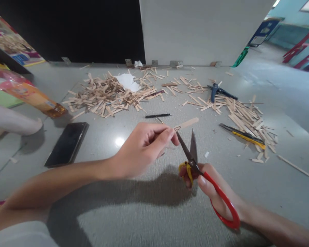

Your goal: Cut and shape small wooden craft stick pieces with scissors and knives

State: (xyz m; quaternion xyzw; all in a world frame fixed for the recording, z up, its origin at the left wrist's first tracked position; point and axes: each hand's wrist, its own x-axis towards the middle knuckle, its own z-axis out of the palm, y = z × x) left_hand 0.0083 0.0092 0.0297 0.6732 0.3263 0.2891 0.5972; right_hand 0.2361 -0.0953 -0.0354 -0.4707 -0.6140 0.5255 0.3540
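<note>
My left hand (146, 144) pinches a pale wooden stick (187, 123) between thumb and fingers, its rounded end pointing up and right. The fingertips hide the stick's lower part. My right hand (213, 188) is wrapped round a pair of scissors (193, 159) with a red handle loop and yellow on the other loop. The blades are spread apart, one tip beside my left fingertips and the other just below the stick. A black pen (158, 116) lies on the grey table (134, 212) beyond my left hand.
A large pile of wooden pieces (103, 94) with white paper (128, 82) lies behind. At the right are more sticks (247, 116), dark blue pliers (215, 92) and a yellow-black cutter (243, 135). Phone (67, 144) and orange bottle (38, 94) are at the left; an upright panel (195, 31) stands behind.
</note>
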